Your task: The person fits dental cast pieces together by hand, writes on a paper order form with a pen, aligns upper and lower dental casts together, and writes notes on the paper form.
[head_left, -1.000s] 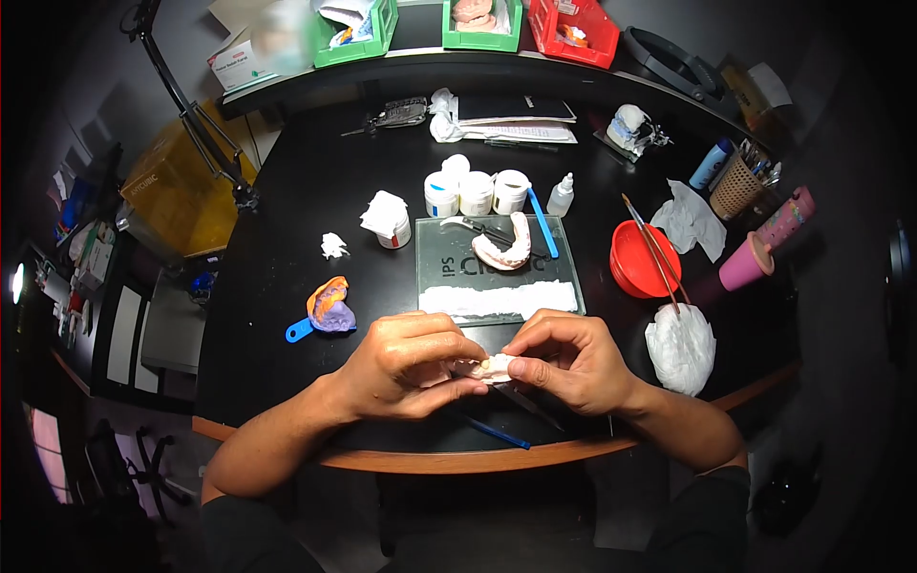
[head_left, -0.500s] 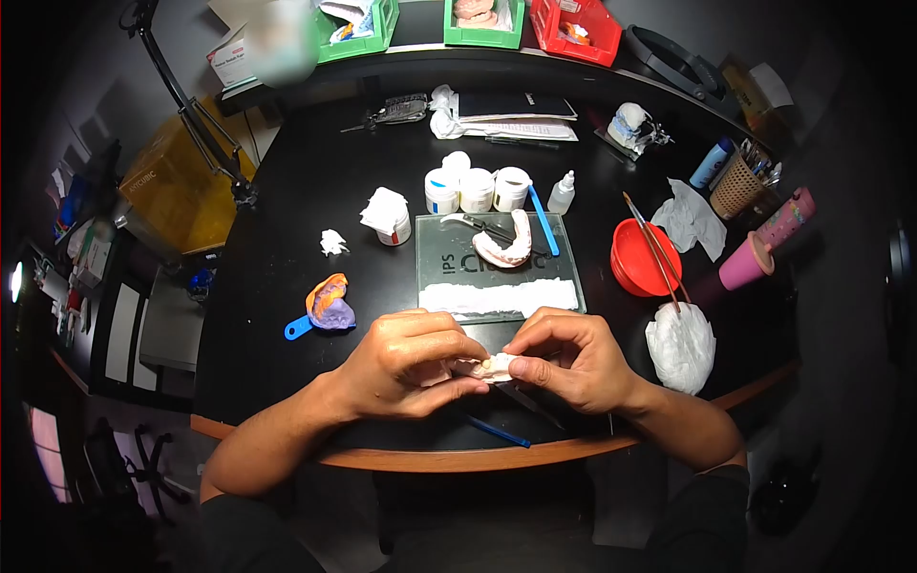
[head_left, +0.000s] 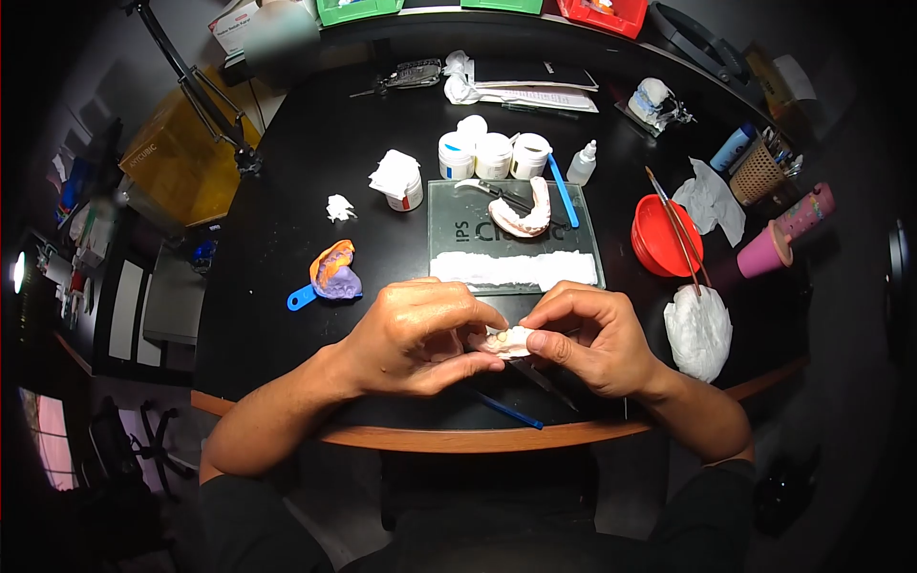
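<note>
Between my hands, over the near part of the desk, is a pale dental cast (head_left: 505, 345) with a yellowish tooth showing on it. My left hand (head_left: 406, 329) grips its left side, index finger on top and thumb below. The thumb and fingers of my right hand (head_left: 594, 341) pinch its right end. Part of the cast is hidden by my fingers. Just beyond lies a glass slab (head_left: 457, 202) with a folded white tissue strip (head_left: 516, 269) along its near edge. A second, horseshoe-shaped dental cast (head_left: 523, 222) rests on the slab. Below my hands lies a thin blue tool (head_left: 509, 412).
An impression tray (head_left: 336, 277) with orange and purple material sits left. White jars (head_left: 493, 156), a dropper bottle (head_left: 582, 164) and a blue stick (head_left: 563, 191) stand behind. To the right are a red bowl (head_left: 659, 244), brushes (head_left: 680, 224), wadded tissue (head_left: 697, 334) and a pink tumbler (head_left: 764, 252).
The view has tipped downward, so desk items appear higher in the frame. The cast has turned slightly between my fingers, showing more of its teeth. Both hands keep their hold.
</note>
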